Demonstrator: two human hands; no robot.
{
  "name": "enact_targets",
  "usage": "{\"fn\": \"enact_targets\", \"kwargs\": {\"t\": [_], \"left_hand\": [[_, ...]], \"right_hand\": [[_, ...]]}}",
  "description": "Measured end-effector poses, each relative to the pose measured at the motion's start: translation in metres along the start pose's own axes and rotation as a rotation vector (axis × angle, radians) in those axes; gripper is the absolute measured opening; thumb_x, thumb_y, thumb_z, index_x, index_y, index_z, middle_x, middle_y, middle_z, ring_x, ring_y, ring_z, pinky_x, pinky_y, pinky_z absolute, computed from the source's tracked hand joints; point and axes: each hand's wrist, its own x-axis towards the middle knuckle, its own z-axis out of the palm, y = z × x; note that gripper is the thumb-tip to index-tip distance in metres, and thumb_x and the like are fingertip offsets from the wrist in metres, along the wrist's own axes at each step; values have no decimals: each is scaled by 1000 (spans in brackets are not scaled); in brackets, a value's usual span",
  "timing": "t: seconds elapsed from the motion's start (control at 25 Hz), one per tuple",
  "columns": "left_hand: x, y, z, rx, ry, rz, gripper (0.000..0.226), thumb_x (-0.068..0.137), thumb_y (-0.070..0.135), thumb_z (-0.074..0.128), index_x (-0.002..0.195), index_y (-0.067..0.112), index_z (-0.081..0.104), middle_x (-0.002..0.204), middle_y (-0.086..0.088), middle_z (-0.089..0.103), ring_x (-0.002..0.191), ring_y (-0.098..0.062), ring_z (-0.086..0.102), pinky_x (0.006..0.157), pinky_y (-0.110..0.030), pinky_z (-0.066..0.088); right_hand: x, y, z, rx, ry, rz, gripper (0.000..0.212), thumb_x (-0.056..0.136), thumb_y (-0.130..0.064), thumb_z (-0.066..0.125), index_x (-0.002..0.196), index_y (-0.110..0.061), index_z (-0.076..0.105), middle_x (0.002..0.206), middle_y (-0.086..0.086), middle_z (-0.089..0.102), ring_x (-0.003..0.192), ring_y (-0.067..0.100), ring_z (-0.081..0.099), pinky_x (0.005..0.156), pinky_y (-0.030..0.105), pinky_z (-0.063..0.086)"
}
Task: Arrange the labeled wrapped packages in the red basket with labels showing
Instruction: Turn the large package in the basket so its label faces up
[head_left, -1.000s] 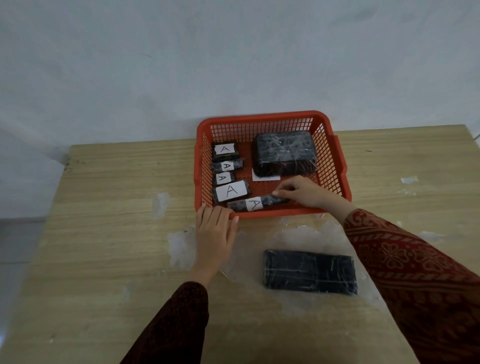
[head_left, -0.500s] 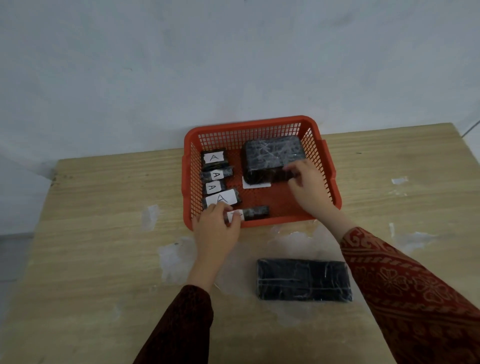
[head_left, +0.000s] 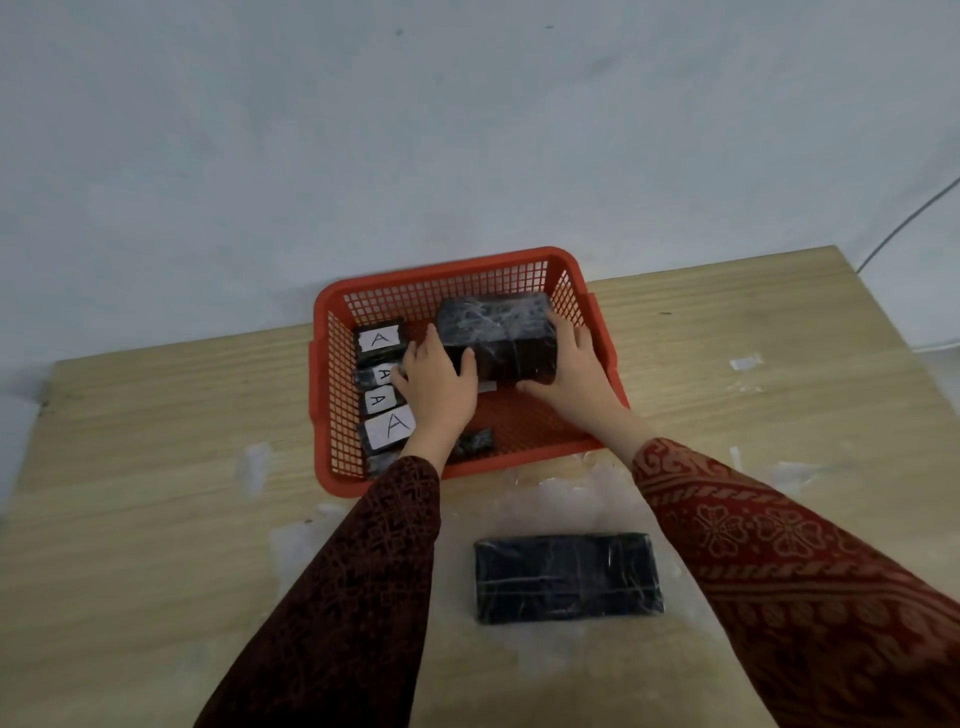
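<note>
A red mesh basket (head_left: 452, 270) stands on the wooden table against the wall. Along its left side lie several small black wrapped packages (head_left: 388, 427) with white "A" labels facing up. A large black wrapped block (head_left: 496, 327) sits at the basket's back right, with no label showing on its top and a white slip partly visible under it. My left hand (head_left: 436, 379) grips the block's left end and my right hand (head_left: 576, 369) grips its right end. A thin dark package (head_left: 475, 440) lies along the basket's front, partly hidden by my left wrist.
A flat black wrapped package (head_left: 569, 577) lies on the table in front of the basket, with no label showing. Scraps of clear tape (head_left: 257, 462) stick to the tabletop around it. The wall is right behind the basket.
My left hand left the thin package at the basket's front and moved up to the big block. My right hand shifted to the block's right end. Both hands now grip it.
</note>
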Motion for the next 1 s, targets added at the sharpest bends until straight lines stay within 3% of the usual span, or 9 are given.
{"fn": "enact_targets", "kwargs": {"t": [0.12,0.24,0.32,0.44,0.6,0.72,0.84,0.92,1.0], "left_hand": [[-2,7,-14,-230,169,-30,57,93,45,46,139,13,39,140,-12,45,132,-29,37,112,-49,20],[-12,12,-28,-514,212,-29,53,92,45,48,135,15,45,133,-8,43,117,-19,47,98,-30,37],[-20,9,-31,-549,160,-44,55,93,48,46,138,17,44,136,-6,42,114,-10,43,95,-25,33],[-29,-1,-27,-558,69,-95,59,93,52,43,143,20,38,148,-6,38,136,-17,33,111,-35,27],[-31,-8,-19,-625,83,-125,60,94,50,42,143,16,35,146,-4,44,133,-18,39,103,-27,29],[-14,-4,-14,-595,87,-199,56,96,47,38,141,14,34,137,-9,51,124,-24,47,98,-31,37],[4,3,-10,-541,60,-183,56,96,42,42,142,14,30,131,-12,54,107,-20,52,87,-30,40],[8,4,-4,-502,27,-121,64,94,38,50,146,13,22,142,-12,45,120,-23,48,97,-31,38],[4,2,3,-456,13,-28,74,92,35,55,150,15,13,154,-13,23,139,-26,28,106,-29,24]], "right_hand": [[0,-2,-14,3,90,-132,91,69,-12,79,141,-22,25,131,15,38,116,25,47,100,46,45],[9,-7,-30,153,71,-123,75,79,-11,71,140,-17,28,133,14,44,116,22,50,100,41,47],[12,-10,-32,170,96,-119,70,82,-12,69,139,-13,29,133,15,48,117,22,49,99,35,42],[15,-11,-30,197,145,-92,63,82,-13,69,133,-9,33,130,16,52,119,27,49,95,32,38],[14,-7,-20,176,206,-67,52,80,-23,72,116,-8,38,114,8,54,107,24,54,82,30,45],[14,-9,-13,75,233,-114,60,77,-30,74,118,-9,36,115,8,49,108,22,50,83,30,45],[22,-9,-10,-111,165,-186,83,74,-32,75,137,-10,26,146,20,29,133,32,31,109,39,29],[29,-6,-7,-232,95,-175,89,73,-35,76,142,-15,23,155,21,7,139,39,18,111,44,24],[32,-2,-3,-319,-5,-156,85,76,-40,73,142,-15,25,157,21,-2,139,43,14,112,52,24]]}}
